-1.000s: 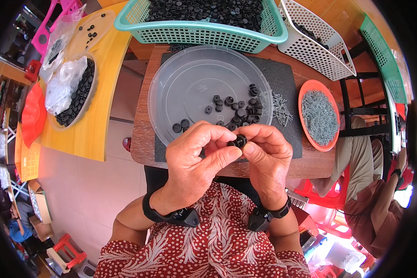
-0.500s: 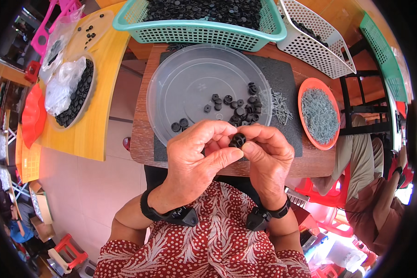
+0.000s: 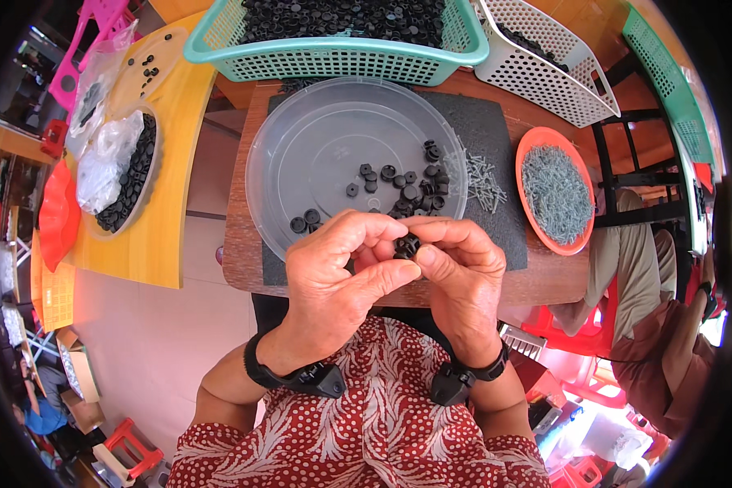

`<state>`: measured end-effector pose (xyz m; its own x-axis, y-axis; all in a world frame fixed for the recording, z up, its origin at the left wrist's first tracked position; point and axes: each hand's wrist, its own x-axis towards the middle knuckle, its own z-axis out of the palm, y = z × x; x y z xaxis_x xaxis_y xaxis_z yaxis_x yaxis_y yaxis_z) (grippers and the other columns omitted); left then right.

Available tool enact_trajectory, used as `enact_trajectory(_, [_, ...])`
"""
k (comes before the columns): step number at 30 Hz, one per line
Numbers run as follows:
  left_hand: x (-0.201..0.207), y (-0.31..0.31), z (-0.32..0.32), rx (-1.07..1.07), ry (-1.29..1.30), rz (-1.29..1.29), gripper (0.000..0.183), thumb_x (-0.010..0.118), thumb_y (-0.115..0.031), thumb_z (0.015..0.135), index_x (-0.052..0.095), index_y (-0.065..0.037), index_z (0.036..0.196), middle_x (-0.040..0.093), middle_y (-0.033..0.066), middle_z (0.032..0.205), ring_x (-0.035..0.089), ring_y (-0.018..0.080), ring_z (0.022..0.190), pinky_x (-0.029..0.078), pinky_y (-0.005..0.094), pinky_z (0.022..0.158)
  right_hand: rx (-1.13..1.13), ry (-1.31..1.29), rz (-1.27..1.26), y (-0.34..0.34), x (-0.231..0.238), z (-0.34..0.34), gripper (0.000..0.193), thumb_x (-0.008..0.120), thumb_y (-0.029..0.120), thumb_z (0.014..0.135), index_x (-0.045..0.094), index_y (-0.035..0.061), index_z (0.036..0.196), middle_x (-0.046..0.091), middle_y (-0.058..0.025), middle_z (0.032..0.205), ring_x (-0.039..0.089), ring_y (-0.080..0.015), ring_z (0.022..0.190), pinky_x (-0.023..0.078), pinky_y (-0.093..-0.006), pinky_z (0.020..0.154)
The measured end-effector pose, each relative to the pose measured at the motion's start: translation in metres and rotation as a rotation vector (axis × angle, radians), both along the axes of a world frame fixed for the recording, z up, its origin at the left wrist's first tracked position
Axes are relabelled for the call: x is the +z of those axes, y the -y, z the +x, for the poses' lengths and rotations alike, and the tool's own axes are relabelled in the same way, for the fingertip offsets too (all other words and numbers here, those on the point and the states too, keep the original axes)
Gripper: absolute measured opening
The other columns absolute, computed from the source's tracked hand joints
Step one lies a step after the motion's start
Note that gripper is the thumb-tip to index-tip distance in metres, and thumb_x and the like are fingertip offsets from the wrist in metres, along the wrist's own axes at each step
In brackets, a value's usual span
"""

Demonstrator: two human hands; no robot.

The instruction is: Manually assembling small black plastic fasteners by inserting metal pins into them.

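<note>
A small round black plastic part [image 3: 406,246] is pinched between the fingertips of both hands, over the near rim of a clear round plastic tray [image 3: 301,122]. My left hand [image 3: 337,264] grips it from the left with thumb and fingers, and my right hand [image 3: 462,264] from the right. Fingers partly cover it, so its exact form is hard to make out. Several similar black parts [image 3: 409,193] lie loose in the tray's right half, and a few black caps [image 3: 305,220] sit near its left front. Thin screws [image 3: 484,183] are scattered on a dark mat right of the tray.
An orange-red dish [image 3: 557,195] of screws stands at the right. Behind the tray, a green basket [image 3: 342,61] holds many black parts, beside a white basket [image 3: 545,69]. On a yellow table [image 3: 167,203] is a bowl of black pieces [image 3: 134,179]. A person [image 3: 659,325] sits at right.
The whole view has shifted slightly, with the table things appearing a little further left. Both hands keep the black part pinched, and it appears slightly turned.
</note>
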<state>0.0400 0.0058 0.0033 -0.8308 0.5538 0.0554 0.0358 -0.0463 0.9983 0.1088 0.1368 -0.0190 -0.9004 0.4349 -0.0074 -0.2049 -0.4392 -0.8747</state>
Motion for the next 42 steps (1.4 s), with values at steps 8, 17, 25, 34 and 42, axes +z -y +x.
enact_trajectory(8, [0.0002, 0.0016, -0.003, -0.036, 0.102, 0.024, 0.034, 0.073, 0.002, 0.073, 0.061, 0.004, 0.105, 0.058, 0.0012, 0.082, 0.053, 0.006, 0.073, 0.044, 0.0196, 0.066, 0.01, 0.052, -0.023, -0.0022, 0.0014, 0.0025, 0.019, 0.062, -0.008, 0.079, 0.064, -0.0016, 0.097, 0.064, -0.0079, 0.091, 0.059, -0.0108, 0.077, 0.048, -0.0219, 0.066])
enact_trajectory(17, [-0.0021, 0.0009, -0.005, -0.04, 0.063, 0.027, 0.035, 0.072, 0.007, 0.072, 0.062, 0.005, 0.105, 0.058, 0.003, 0.084, 0.053, 0.008, 0.074, 0.046, 0.0208, 0.068, 0.023, 0.032, -0.067, -0.0017, 0.0011, 0.0014, 0.017, 0.063, -0.009, 0.078, 0.065, -0.0013, 0.094, 0.063, -0.0076, 0.09, 0.058, -0.0118, 0.078, 0.048, -0.0238, 0.07])
enact_trajectory(25, [-0.0033, 0.0014, -0.0044, -0.064, 0.103, 0.062, 0.035, 0.074, 0.005, 0.07, 0.063, 0.004, 0.104, 0.058, 0.0021, 0.085, 0.052, 0.0076, 0.074, 0.045, 0.02, 0.067, 0.027, -0.014, -0.033, -0.0029, -0.001, 0.0018, 0.017, 0.061, -0.011, 0.078, 0.064, -0.0005, 0.091, 0.062, -0.0073, 0.093, 0.058, -0.0133, 0.086, 0.047, -0.026, 0.079])
enact_trajectory(34, [-0.002, 0.0013, -0.0068, -0.099, -0.008, -0.003, 0.037, 0.075, 0.003, 0.07, 0.063, 0.004, 0.105, 0.058, 0.0026, 0.084, 0.053, 0.0075, 0.074, 0.045, 0.02, 0.066, 0.027, -0.028, -0.051, -0.0021, -0.0018, 0.0016, 0.016, 0.061, -0.012, 0.078, 0.064, -0.0011, 0.09, 0.062, -0.0059, 0.089, 0.058, -0.0119, 0.082, 0.047, -0.0239, 0.075])
enact_trajectory(42, [-0.0084, -0.0023, -0.01, -0.13, 0.126, 0.077, 0.028, 0.076, -0.005, 0.073, 0.063, 0.002, 0.097, 0.063, 0.0029, 0.081, 0.057, 0.0065, 0.071, 0.047, 0.021, 0.066, 0.007, -0.03, 0.014, -0.0024, -0.0026, 0.0025, 0.017, 0.06, -0.013, 0.078, 0.064, -0.0012, 0.089, 0.06, -0.0051, 0.086, 0.057, -0.0105, 0.079, 0.046, -0.0214, 0.071])
